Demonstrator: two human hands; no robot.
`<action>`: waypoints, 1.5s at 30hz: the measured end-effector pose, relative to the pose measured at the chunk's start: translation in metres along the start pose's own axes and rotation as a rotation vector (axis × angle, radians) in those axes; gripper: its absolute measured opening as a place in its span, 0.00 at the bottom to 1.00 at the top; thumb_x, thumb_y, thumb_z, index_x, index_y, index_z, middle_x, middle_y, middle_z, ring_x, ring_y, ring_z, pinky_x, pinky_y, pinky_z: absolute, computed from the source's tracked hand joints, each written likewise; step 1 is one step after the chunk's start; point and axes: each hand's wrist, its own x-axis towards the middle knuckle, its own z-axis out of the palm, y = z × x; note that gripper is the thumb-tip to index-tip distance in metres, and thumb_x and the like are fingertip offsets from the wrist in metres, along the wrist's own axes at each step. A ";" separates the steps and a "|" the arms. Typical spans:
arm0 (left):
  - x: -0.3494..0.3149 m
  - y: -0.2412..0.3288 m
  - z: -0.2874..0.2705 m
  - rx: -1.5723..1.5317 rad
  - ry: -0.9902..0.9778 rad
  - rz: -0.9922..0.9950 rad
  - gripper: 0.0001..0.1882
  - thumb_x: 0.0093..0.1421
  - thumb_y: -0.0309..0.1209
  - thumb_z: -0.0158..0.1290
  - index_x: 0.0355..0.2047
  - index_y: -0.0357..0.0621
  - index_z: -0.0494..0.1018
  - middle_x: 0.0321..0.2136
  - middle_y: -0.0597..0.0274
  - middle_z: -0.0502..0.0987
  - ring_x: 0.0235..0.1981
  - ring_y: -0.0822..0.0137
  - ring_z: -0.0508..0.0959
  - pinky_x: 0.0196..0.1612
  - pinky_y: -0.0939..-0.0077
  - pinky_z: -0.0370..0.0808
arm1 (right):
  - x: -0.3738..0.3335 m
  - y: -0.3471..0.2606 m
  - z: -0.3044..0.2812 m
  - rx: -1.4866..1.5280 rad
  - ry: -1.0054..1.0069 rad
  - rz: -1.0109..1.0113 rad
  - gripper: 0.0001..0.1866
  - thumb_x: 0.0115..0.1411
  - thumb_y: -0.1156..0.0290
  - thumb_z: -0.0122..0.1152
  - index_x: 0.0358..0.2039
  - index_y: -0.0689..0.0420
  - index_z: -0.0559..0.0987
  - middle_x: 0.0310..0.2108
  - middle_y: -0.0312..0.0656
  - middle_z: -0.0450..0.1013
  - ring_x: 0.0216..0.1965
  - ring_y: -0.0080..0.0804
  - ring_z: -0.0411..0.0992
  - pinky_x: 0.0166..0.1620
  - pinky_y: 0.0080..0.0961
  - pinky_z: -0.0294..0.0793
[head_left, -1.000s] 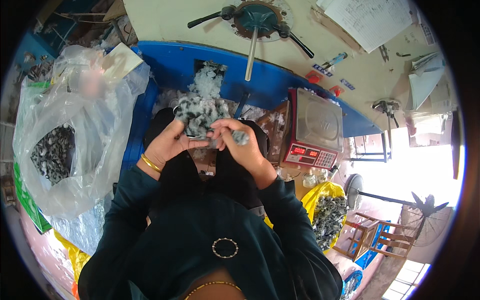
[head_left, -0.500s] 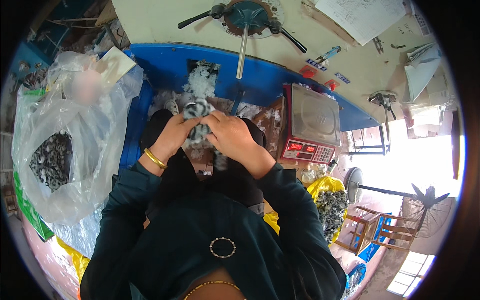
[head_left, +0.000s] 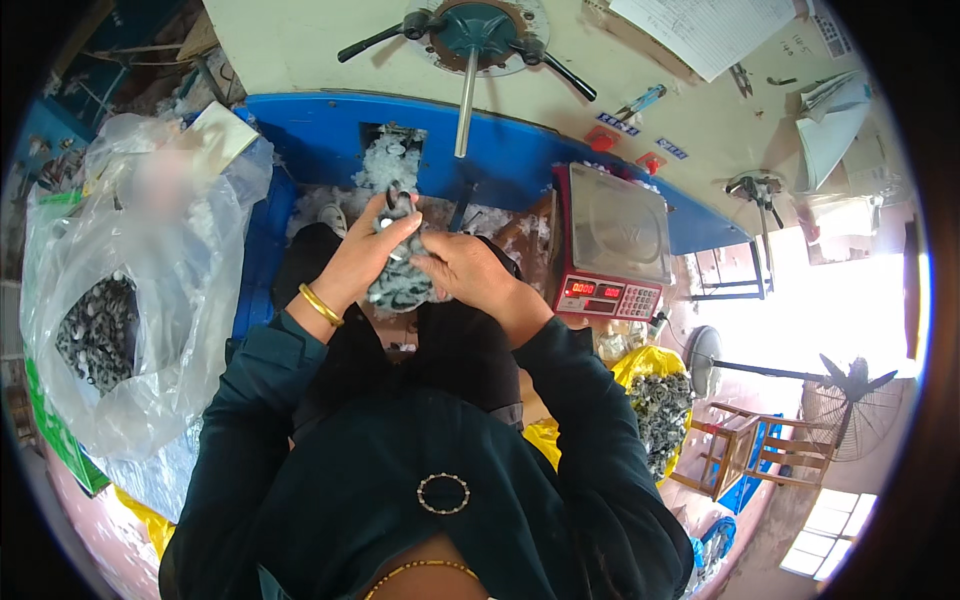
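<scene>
My left hand [head_left: 362,258] and right hand [head_left: 468,268] pinch a fluffy grey-and-black fibrous bundle [head_left: 402,290]. My black-trousered legs [head_left: 455,345] show below.

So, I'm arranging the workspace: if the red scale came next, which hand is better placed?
Probably the right hand: it is nearer the red scale, which stands on the person's right. The left hand is farther away, and both hold the fluffy grey bundle.
</scene>
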 end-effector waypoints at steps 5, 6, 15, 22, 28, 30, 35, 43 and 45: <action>0.014 -0.006 0.015 -0.107 0.178 -0.023 0.27 0.60 0.41 0.54 0.53 0.35 0.64 0.45 0.58 0.72 0.46 0.69 0.71 0.47 0.76 0.69 | 0.004 -0.004 -0.025 -0.097 0.336 -0.093 0.13 0.57 0.65 0.63 0.27 0.63 0.74 0.20 0.48 0.67 0.19 0.35 0.62 0.25 0.28 0.65; 0.020 0.000 0.019 -0.144 0.214 -0.021 0.32 0.59 0.44 0.55 0.54 0.31 0.61 0.44 0.55 0.72 0.45 0.68 0.71 0.45 0.76 0.70 | 0.012 -0.009 -0.030 -0.135 0.440 -0.083 0.14 0.55 0.65 0.65 0.25 0.63 0.74 0.19 0.47 0.66 0.18 0.33 0.61 0.25 0.27 0.64; 0.053 0.046 0.022 0.347 0.057 0.215 0.22 0.59 0.48 0.55 0.25 0.39 0.70 0.20 0.69 0.71 0.23 0.77 0.69 0.28 0.81 0.67 | 0.093 0.009 -0.084 -0.405 0.831 -0.208 0.12 0.50 0.62 0.65 0.21 0.57 0.76 0.22 0.50 0.72 0.26 0.53 0.71 0.27 0.40 0.69; 0.066 0.042 0.033 0.172 0.150 0.132 0.20 0.60 0.43 0.56 0.21 0.40 0.69 0.18 0.67 0.73 0.21 0.77 0.70 0.27 0.83 0.67 | 0.121 -0.002 -0.093 -0.481 0.866 -0.183 0.10 0.49 0.62 0.63 0.22 0.55 0.78 0.22 0.47 0.73 0.26 0.51 0.72 0.28 0.39 0.71; 0.043 0.029 0.029 0.183 0.126 0.220 0.19 0.62 0.44 0.53 0.23 0.42 0.67 0.21 0.62 0.74 0.24 0.74 0.76 0.28 0.83 0.71 | 0.099 -0.020 -0.076 -0.571 0.855 -0.073 0.13 0.51 0.58 0.60 0.24 0.55 0.79 0.23 0.51 0.74 0.28 0.51 0.74 0.32 0.39 0.73; 0.057 0.041 0.035 -0.010 0.152 0.208 0.18 0.63 0.45 0.52 0.28 0.42 0.67 0.24 0.61 0.75 0.27 0.71 0.78 0.32 0.81 0.74 | 0.131 -0.001 -0.106 -0.613 0.903 0.045 0.12 0.50 0.57 0.61 0.25 0.54 0.79 0.25 0.47 0.76 0.30 0.50 0.74 0.33 0.42 0.74; 0.073 0.057 0.048 -0.008 0.085 0.088 0.18 0.63 0.44 0.52 0.32 0.40 0.65 0.24 0.57 0.76 0.23 0.68 0.79 0.28 0.79 0.76 | 0.172 0.019 -0.136 -0.690 1.014 -0.066 0.11 0.48 0.59 0.63 0.24 0.53 0.79 0.23 0.46 0.75 0.28 0.49 0.74 0.30 0.42 0.72; 0.041 0.038 0.045 0.148 -0.038 0.025 0.14 0.64 0.38 0.50 0.33 0.38 0.67 0.21 0.63 0.74 0.20 0.73 0.74 0.24 0.80 0.73 | 0.121 0.006 -0.093 -0.601 0.990 -0.170 0.07 0.47 0.65 0.64 0.21 0.54 0.78 0.21 0.46 0.74 0.25 0.49 0.73 0.27 0.39 0.72; 0.030 0.037 0.042 0.197 -0.062 0.045 0.14 0.64 0.39 0.50 0.33 0.38 0.67 0.20 0.64 0.73 0.20 0.74 0.73 0.23 0.80 0.71 | 0.110 -0.002 -0.086 -0.597 0.975 -0.130 0.07 0.47 0.65 0.64 0.21 0.54 0.77 0.21 0.46 0.74 0.25 0.50 0.73 0.28 0.39 0.72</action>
